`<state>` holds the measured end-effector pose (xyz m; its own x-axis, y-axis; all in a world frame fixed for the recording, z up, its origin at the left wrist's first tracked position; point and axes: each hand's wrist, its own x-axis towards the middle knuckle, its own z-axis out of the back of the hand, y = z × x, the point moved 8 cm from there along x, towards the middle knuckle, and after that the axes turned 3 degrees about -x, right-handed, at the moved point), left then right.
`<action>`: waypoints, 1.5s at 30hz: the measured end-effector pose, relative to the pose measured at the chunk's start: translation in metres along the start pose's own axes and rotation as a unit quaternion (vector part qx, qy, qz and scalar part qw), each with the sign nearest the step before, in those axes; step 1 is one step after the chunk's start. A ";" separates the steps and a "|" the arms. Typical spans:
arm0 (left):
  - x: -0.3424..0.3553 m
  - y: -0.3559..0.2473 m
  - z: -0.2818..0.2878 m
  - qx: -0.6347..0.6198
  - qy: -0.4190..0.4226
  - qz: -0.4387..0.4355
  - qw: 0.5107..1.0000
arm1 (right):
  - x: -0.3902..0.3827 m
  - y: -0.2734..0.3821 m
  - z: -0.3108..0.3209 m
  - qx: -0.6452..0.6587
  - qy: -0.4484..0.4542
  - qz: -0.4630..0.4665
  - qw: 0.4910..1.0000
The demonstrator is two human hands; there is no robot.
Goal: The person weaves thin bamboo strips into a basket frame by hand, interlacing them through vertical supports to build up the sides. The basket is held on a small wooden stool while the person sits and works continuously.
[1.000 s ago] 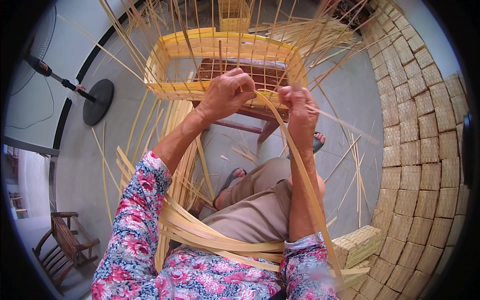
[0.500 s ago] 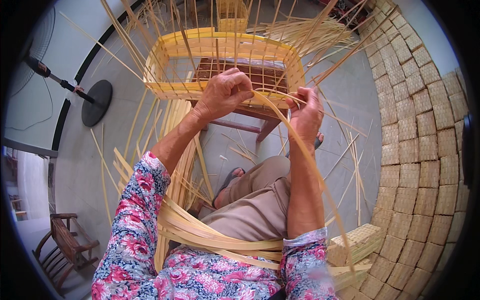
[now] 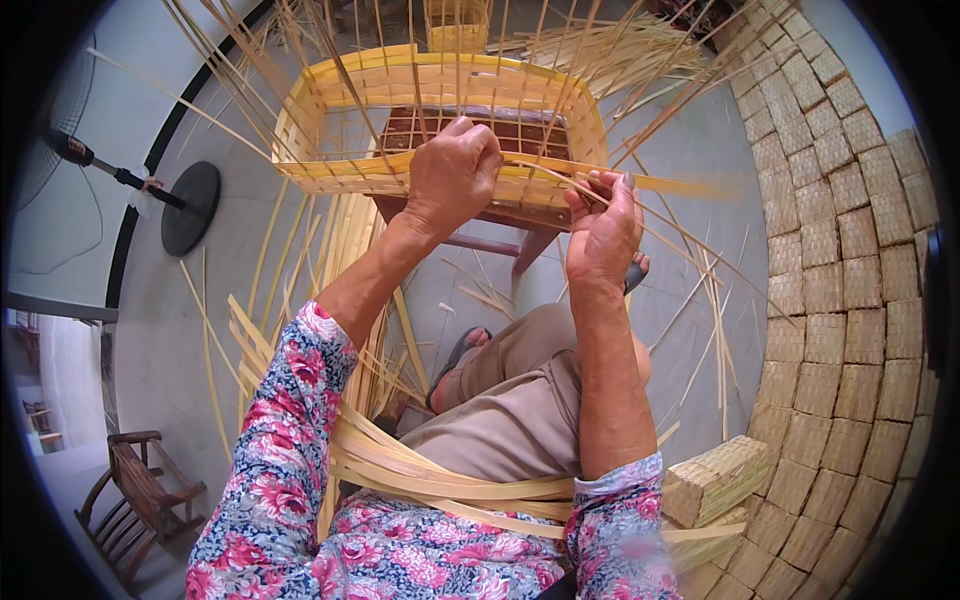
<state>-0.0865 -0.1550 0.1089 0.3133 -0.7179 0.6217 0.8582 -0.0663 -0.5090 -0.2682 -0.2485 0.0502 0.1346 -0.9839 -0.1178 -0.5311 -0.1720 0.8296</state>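
Note:
A half-woven bamboo basket (image 3: 590, 125) with open-weave sides lies ahead of me, its upright stakes fanning outward. My left hand (image 3: 455, 175) is closed at the middle of its near rim, pinching a flat weaving strip (image 3: 670, 186) there. That strip runs right along the rim, past my other hand, and its free end is blurred. My right hand (image 3: 606, 225) is closed near the basket's right corner, its fingers round a thin bamboo stake (image 3: 705, 252) that slants down to the right. The fingertips of my left hand are partly hidden.
The basket rests on a dark wooden stool (image 3: 535, 235). Long flat strips (image 3: 450, 487) lie across my lap. Loose splints (image 3: 600, 60) are piled beyond the basket. Woven blocks (image 3: 835, 350) stack along the right; a fan base (image 3: 190, 208) and a wooden chair (image 3: 145, 490) stand left.
The weaving strip has swung from hanging over my right forearm to lying along the rim toward the right. The slanting stake is bent lower and further right. My left hand has turned slightly.

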 end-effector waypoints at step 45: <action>-0.035 -0.021 0.001 -0.015 0.187 -0.075 0.979 | -0.059 0.012 -0.075 -0.591 0.320 0.356 0.650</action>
<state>-0.1146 -0.1277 0.0987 0.0091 -0.9021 0.4315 0.8686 -0.2066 -0.4504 -0.2200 -0.1893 0.1084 0.7276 -0.5070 0.4622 0.3124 0.8446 0.4347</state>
